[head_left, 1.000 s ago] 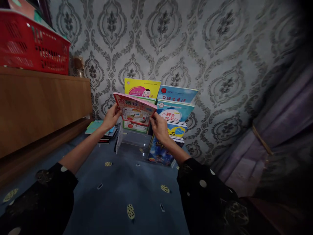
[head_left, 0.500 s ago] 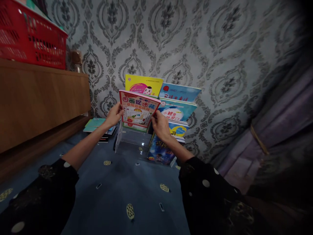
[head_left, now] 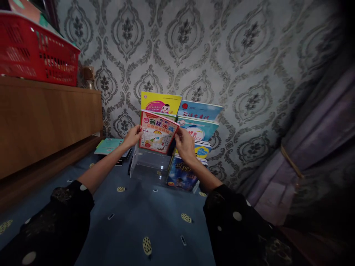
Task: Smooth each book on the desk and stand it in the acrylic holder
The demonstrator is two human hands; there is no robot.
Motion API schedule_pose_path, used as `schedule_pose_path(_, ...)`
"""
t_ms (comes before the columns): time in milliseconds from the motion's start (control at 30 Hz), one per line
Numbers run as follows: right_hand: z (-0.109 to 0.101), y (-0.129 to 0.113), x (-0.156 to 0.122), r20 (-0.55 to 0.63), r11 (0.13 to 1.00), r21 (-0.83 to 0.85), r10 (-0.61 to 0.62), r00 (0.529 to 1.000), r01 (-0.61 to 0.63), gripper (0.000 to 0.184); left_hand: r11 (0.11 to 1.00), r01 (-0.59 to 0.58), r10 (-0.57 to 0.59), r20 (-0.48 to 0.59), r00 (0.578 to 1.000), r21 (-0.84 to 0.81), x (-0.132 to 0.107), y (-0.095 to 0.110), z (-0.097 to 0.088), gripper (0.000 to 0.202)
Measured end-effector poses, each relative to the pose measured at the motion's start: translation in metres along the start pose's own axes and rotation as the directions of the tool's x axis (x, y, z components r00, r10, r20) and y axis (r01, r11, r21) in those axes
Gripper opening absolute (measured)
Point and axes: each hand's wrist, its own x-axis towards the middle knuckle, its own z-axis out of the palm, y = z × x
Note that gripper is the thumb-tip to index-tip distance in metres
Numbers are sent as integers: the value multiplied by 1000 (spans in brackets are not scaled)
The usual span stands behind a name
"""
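Observation:
Both my hands hold a pink picture book (head_left: pixel 156 132) upright by its side edges. My left hand (head_left: pixel 133 136) pinches its left edge and my right hand (head_left: pixel 185 144) grips its right edge. The book stands at the left column of a clear acrylic stepped rack (head_left: pixel 148 166) on the blue carpet. Behind it a yellow book (head_left: pixel 161 102) sits in the top tier. The right column holds blue books (head_left: pixel 198 111) and a dark blue one (head_left: pixel 180 175) at the bottom.
A wooden cabinet (head_left: pixel 47 118) runs along the left with a red basket (head_left: pixel 36 55) on top. A teal book pile (head_left: pixel 109 147) lies on the floor beside the rack. Patterned wallpaper is behind, and a purple curtain (head_left: pixel 313 147) hangs at right.
The pink book has tipped from a slant to upright and come down and forward into the rack's left column. Both hands moved with it.

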Motion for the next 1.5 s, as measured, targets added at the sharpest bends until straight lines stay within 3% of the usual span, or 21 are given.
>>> schedule_pose_path(167,4,-2,0,60,995,-95,25,998,-19,34,959,-55,81,-85,993,276,-11,-1,0,8)
schedule_pose_path(300,6,-7,-1,145,977,-206,79,986,-49,37,936,-57,120,-163,979,347,-13,4,1,25)
schedule_pose_path(400,5,-13,0,175,950,-301,141,974,-83,35,932,-51,110,-145,983,360,-13,5,0,31)
schedule_pose_path(500,3,-19,3,190,942,-303,210,959,-146,33,921,-44,84,-88,993,387,-13,4,-1,22)
schedule_pose_path(800,8,-24,10,258,913,-78,407,876,-401,30,900,-15,29,-25,999,435,-11,7,0,5)
schedule_pose_path(1000,19,-12,7,248,886,95,420,873,-453,30,904,21,-7,-34,999,426,-11,9,1,3)
schedule_pose_path(1100,22,-9,7,266,854,138,456,850,-501,30,909,24,-13,-30,999,416,-10,8,1,3)
schedule_pose_path(1200,24,-13,6,285,771,266,511,811,-579,30,906,20,-16,-14,1000,422,-9,7,0,3)
schedule_pose_path(1333,27,-27,1,327,555,516,576,749,-652,46,908,19,-20,-4,1000,419,-6,4,0,4)
schedule_pose_path(1400,27,-34,-2,329,495,602,562,759,-627,55,911,22,-22,-5,1000,413,-5,4,0,4)
schedule_pose_path(1500,26,-42,0,283,498,674,508,813,-546,60,913,23,-24,-3,1000,408,-5,3,-1,4)
